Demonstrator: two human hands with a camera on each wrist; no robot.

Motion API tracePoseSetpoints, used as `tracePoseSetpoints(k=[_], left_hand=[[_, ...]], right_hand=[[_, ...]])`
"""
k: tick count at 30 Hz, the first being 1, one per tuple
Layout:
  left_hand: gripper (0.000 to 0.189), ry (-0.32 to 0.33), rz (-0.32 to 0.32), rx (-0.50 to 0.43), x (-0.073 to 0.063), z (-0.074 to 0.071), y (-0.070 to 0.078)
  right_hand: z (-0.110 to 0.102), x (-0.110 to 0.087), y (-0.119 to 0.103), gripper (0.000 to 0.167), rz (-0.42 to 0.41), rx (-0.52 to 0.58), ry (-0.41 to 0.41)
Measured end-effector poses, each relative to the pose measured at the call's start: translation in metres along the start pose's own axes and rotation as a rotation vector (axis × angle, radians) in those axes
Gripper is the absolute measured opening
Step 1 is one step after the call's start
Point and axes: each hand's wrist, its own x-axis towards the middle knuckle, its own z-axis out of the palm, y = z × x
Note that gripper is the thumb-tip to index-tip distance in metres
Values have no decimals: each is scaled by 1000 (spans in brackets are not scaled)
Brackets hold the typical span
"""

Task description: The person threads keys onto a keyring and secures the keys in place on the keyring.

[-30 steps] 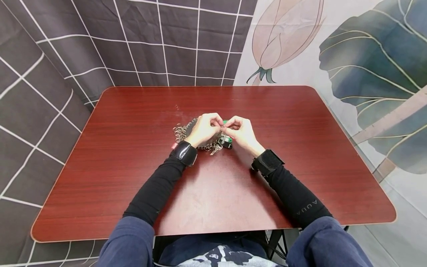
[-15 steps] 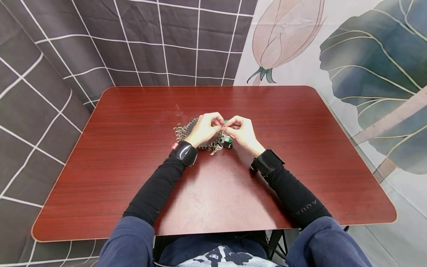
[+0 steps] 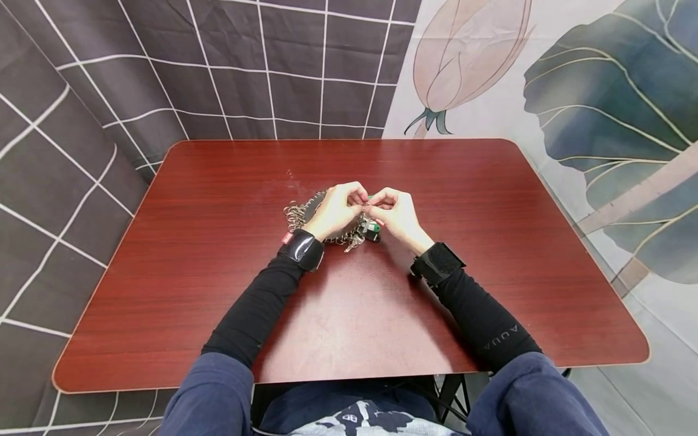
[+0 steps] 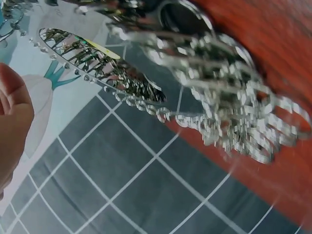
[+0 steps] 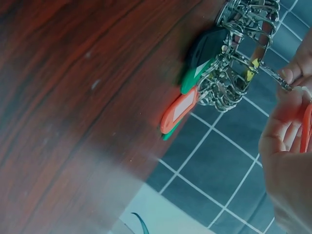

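A round, shiny dark disc (image 3: 312, 208) lies near the table's middle, fringed with many metal rings (image 3: 294, 215). My left hand (image 3: 335, 211) is over the disc, its fingertips meeting those of my right hand (image 3: 400, 219) at the disc's right side. In the right wrist view, a short metal chain (image 5: 274, 75) runs from the rings to the pinched fingertips of the left hand. A red key tag (image 5: 306, 127) sits in the right hand's fingers, which hold its ring end. The exact joint between chain and tag is hidden by fingers.
More key tags hang at the disc's right side: a red one (image 5: 179, 110), a green one (image 5: 197, 75) and a black one (image 5: 208, 45). The red-brown table (image 3: 218, 303) extends around them. A grey gridded cloth (image 3: 240, 72) hangs behind.
Both hands stay in nearly the same place with small finger movements. A bit of red now shows below the right hand's fingers. Less green shows between the hands.
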Motion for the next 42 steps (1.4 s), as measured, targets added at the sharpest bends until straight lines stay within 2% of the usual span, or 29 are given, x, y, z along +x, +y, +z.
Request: tracePoseSetpoints(k=[3,8,13,17,20,24,32,37,39,42], left_hand=[[16,25,-14,9,0,1,-1],[17,33,-88,-22,0,2,-4],[16,43,-134,-61,0,2,-5],[15,17,-111,-56,-1,1,-4],[13,-5,-71,-42,-2,1,-2],[13,20,-36,-28,-1,3,-3],[24,55,-90,-72,0,2,-6],[21,51,-132,-115,-1,1,-6],[20,41,-108,-117,-1,1,-6],[19,31,-30,-88,1,2,-5]], right_hand=[[0,-1,0,16,8,-6,9],[0,-2,0,14,-20,-30,-9],[2,-11,-20,14,-45,-33,-25],[2,-14,-28,14,-32,-13,-40],[0,-11,-20,14,-7,23,-38],[-2,-5,-5,15,9,48,-20],[-2,-2,2,14,-18,-3,-20],[-2,-3,-1,15,-37,8,-19],[-2,-3,-1,16,-29,19,-17],[-3,-3,-1,18,-20,57,-11]])
